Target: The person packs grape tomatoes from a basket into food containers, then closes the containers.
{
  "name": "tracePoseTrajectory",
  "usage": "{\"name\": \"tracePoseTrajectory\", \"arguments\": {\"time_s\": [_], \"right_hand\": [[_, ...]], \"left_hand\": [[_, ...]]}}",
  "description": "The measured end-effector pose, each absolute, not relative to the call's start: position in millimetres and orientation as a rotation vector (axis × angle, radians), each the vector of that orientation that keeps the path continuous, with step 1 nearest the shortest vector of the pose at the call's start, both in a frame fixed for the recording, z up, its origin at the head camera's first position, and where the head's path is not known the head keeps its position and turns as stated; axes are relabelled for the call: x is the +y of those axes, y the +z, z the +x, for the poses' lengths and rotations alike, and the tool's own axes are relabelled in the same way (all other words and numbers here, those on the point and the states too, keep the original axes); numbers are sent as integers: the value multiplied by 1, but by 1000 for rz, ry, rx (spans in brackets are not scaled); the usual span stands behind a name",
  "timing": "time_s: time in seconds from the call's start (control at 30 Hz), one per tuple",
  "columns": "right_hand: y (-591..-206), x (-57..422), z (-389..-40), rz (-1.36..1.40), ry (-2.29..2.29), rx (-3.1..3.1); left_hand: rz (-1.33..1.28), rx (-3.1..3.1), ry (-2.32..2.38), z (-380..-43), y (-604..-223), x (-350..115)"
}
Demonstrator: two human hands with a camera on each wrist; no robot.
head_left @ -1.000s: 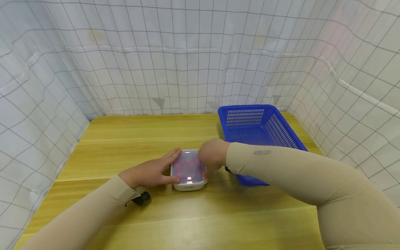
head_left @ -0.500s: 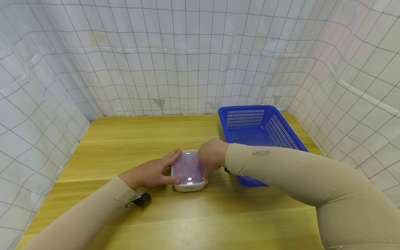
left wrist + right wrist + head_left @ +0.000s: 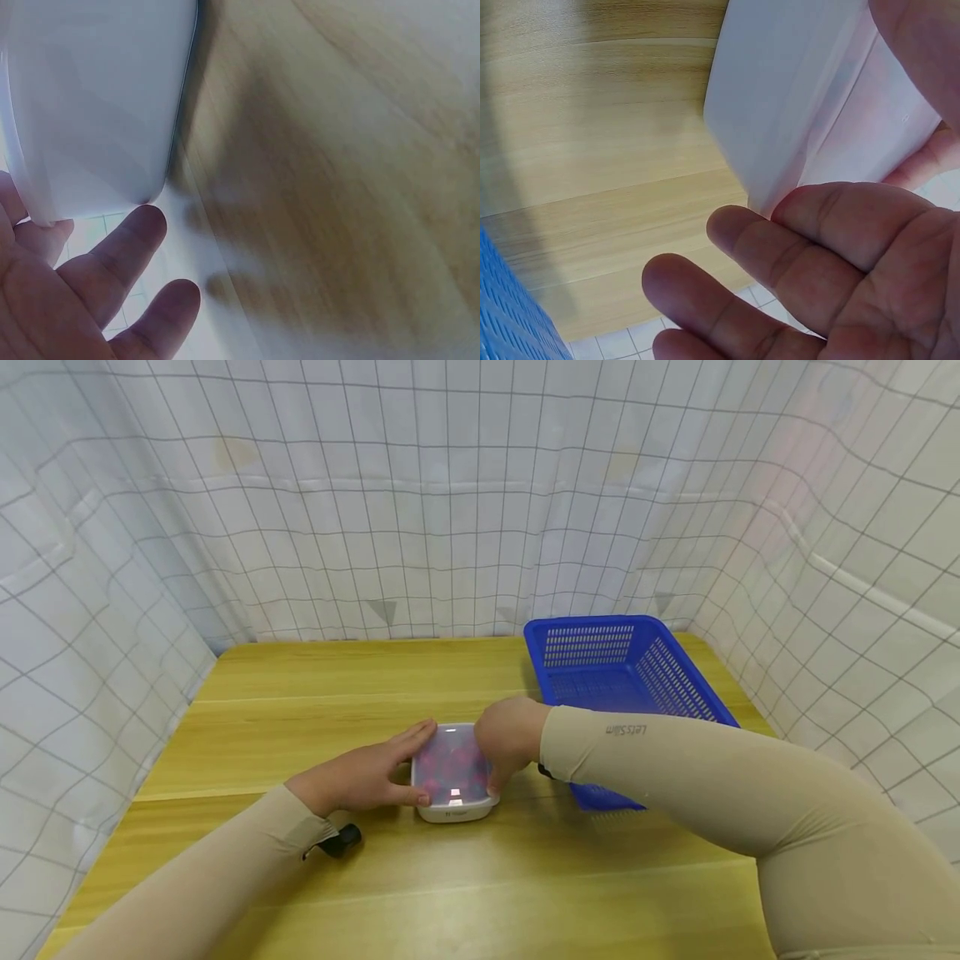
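Observation:
A white food container (image 3: 454, 814) with a translucent lid (image 3: 452, 762) sits in the middle of the table, pink and red pieces showing through the lid. My left hand (image 3: 365, 774) steadies its left side. The thumb touches the near-left corner, and the straight fingers reach the far-left corner. In the left wrist view two fingertips stand apart below the container's white wall (image 3: 97, 105). Bent over the right side, my right hand (image 3: 512, 735) holds the lid's edge, thumb at the near-right corner. The right wrist view shows its index finger (image 3: 847, 217) against the rim, other fingers stretched out.
A blue perforated basket (image 3: 600, 681) stands at the right of the wooden table (image 3: 322, 677), partly behind my right forearm. White curtains with a grid pattern (image 3: 465, 510) enclose the table at the back and sides. A black wrist strap piece (image 3: 345, 841) hangs under my left wrist.
Both hands and the container hold nearly the same place. The whole head view shifts down by a few pixels.

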State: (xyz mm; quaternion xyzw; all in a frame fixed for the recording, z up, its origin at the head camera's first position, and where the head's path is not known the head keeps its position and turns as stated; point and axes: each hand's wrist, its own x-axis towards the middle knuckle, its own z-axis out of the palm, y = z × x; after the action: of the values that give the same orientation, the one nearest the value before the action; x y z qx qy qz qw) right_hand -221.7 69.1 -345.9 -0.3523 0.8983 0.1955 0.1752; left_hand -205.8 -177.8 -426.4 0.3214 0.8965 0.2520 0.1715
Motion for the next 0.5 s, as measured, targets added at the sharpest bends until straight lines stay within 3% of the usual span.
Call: {"name": "tracePoseTrajectory", "arguments": {"time_s": [0.5], "right_hand": [[-346,75,-224,-1011,529,2540]], "left_hand": [[938,2664,581,-205,-415,-174]]}}
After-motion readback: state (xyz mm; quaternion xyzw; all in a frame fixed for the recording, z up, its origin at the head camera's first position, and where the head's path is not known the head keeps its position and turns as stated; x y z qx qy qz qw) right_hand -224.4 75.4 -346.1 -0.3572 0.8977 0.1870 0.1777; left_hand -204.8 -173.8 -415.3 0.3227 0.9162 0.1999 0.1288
